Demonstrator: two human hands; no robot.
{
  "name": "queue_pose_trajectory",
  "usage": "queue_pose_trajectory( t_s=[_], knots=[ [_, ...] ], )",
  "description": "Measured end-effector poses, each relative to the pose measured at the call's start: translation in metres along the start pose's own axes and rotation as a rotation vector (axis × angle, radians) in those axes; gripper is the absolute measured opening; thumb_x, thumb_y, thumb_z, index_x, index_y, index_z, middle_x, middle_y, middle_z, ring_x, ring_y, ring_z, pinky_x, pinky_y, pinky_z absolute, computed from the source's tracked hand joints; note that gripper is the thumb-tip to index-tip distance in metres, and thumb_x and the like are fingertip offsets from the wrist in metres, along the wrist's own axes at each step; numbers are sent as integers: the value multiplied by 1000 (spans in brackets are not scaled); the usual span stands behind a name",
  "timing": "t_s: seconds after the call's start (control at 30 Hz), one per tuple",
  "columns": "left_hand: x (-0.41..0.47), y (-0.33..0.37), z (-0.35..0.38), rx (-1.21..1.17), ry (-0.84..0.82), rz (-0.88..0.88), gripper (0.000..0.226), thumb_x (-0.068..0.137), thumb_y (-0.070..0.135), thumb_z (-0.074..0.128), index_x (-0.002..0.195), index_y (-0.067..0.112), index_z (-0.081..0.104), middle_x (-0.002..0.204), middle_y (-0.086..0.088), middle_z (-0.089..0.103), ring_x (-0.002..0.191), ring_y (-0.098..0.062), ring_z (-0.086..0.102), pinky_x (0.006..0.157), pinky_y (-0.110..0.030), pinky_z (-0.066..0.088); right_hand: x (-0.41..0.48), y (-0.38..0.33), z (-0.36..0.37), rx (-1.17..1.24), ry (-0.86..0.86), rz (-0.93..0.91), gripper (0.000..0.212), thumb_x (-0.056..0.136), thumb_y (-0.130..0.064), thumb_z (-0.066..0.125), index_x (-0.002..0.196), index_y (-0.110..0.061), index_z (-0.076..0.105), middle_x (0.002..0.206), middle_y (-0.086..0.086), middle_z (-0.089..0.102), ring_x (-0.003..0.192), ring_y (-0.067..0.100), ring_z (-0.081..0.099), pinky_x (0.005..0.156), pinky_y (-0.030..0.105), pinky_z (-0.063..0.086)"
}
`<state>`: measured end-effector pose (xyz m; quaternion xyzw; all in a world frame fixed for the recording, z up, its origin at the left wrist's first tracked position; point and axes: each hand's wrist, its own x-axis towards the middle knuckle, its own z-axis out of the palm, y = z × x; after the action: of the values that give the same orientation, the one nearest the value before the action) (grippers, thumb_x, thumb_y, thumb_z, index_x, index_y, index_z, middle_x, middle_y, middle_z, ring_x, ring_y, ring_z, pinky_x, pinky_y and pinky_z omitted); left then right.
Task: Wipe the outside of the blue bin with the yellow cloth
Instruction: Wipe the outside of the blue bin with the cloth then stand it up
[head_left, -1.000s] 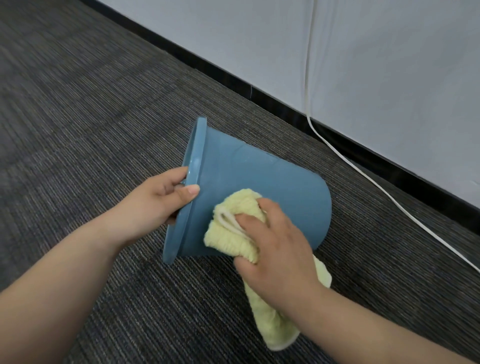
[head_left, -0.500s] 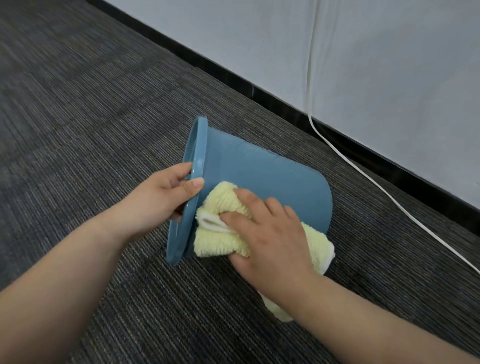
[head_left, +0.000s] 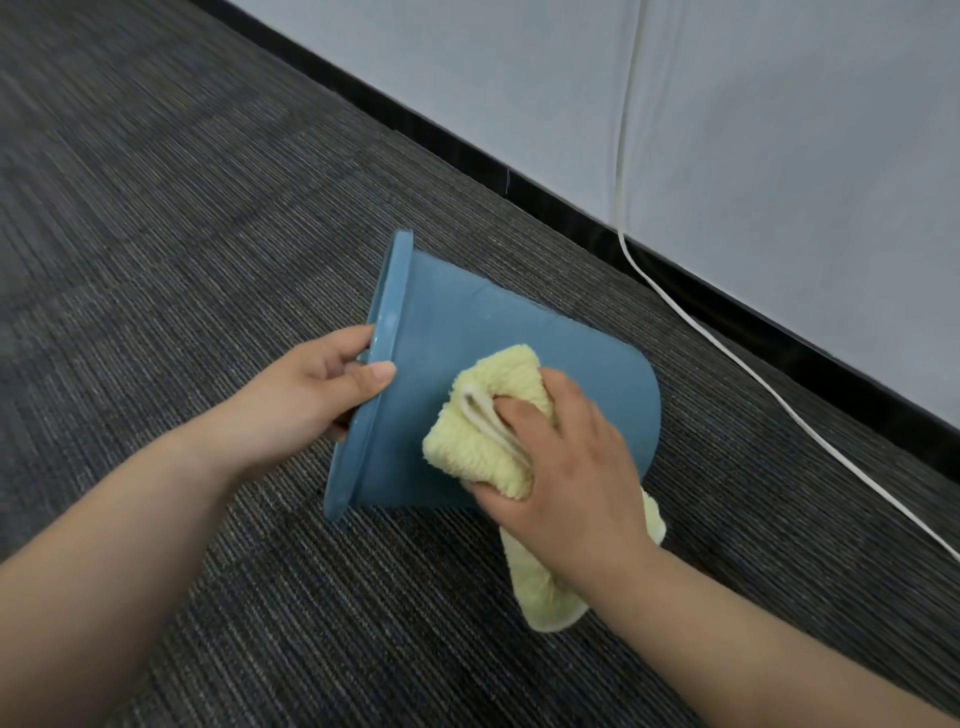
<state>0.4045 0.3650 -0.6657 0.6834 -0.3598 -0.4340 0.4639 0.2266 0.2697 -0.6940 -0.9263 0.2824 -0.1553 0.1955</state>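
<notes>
A dark grey striped carpet (head_left: 156, 260) fills most of the frame. A pale wall (head_left: 779, 130) runs across the upper right, edged by a black baseboard (head_left: 571, 218). A white cable (head_left: 727, 353) drops down the wall and trails over the carpet toward the right edge.

The blue bin (head_left: 467, 332) is at the centre of the frame, tipped on its side. Its rim faces left and its closed base faces right, toward the baseboard. The low end of the rim is down at the carpet, though whether it touches cannot be told.

The left hand (head_left: 306, 400) comes in from the lower left and grips the rim, with the thumb lying across the rim's outer edge and the fingers curled into the mouth of the bin.

The right hand (head_left: 566, 462) comes in from the lower right and holds the yellow cloth (head_left: 483, 431) bunched under its curled fingers. It presses the cloth against the bin's outer wall, right of the rim. A loose end of the cloth hangs below the wrist, toward the lower middle of the frame.
</notes>
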Motion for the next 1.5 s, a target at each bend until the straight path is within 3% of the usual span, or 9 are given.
queue_pose_trajectory(
  t_s=[0.23,0.37,0.5,0.6,0.9,1.13,1.33,1.43,1.5],
  knots=[
    [0,-4,-4,9,6,8,32,70,31,48,101,34,55,71,10,74,67,-7,66,54,-18,50,6,51,0,25,159,303,37,75,-32,64,106,-14,56,120,7,48,95,27,52,65,27,31],
    [-1,-5,-7,-46,-55,12,49,68,20,70,111,32,51,86,-11,74,80,-22,69,68,-29,56,-3,54,4,-4,159,219,38,62,-16,77,94,-2,61,110,22,56,79,37,58,62,32,36],
    [3,-4,-11,-64,72,-38,40,68,56,58,91,24,63,72,8,74,62,-5,66,50,-17,51,-15,53,7,-31,130,98,46,47,-11,83,85,-1,61,97,27,60,66,37,60,55,37,47],
    [5,-5,-12,-12,160,-78,37,67,46,47,85,18,63,63,4,70,59,-12,63,50,-20,49,-27,51,12,-65,83,39,51,41,-15,85,85,-3,63,96,28,61,68,37,62,56,39,50],
    [-4,3,-4,-37,62,53,32,69,23,51,101,26,57,68,4,75,63,-11,70,50,-18,52,-40,56,13,-57,86,-64,67,39,-19,84,94,-16,46,97,27,63,71,36,63,60,39,52],
    [2,-4,2,-24,45,33,32,74,21,51,103,32,56,75,11,75,72,-8,70,57,-19,55,-38,59,13,-59,53,20,53,37,-13,86,85,-4,67,95,27,64,70,38,63,60,43,52],
    [4,-6,-1,-18,14,35,39,70,33,48,109,34,54,84,6,75,76,-13,70,56,-20,54,9,16,-12,152,261,56,39,63,-30,57,95,-9,63,107,18,58,82,32,58,66,34,47],
    [4,-5,1,-23,-25,28,42,71,33,48,112,35,52,97,6,73,84,-14,70,63,-24,57,44,-1,-14,225,191,172,38,74,-27,61,111,-19,56,130,7,44,102,28,47,83,38,39],
    [3,-6,0,-24,-29,29,41,70,32,48,111,36,53,97,8,72,85,-13,69,67,-25,57,49,-8,-9,167,128,108,41,76,-24,60,116,-22,52,138,5,37,105,29,42,85,38,33]
  ],
)
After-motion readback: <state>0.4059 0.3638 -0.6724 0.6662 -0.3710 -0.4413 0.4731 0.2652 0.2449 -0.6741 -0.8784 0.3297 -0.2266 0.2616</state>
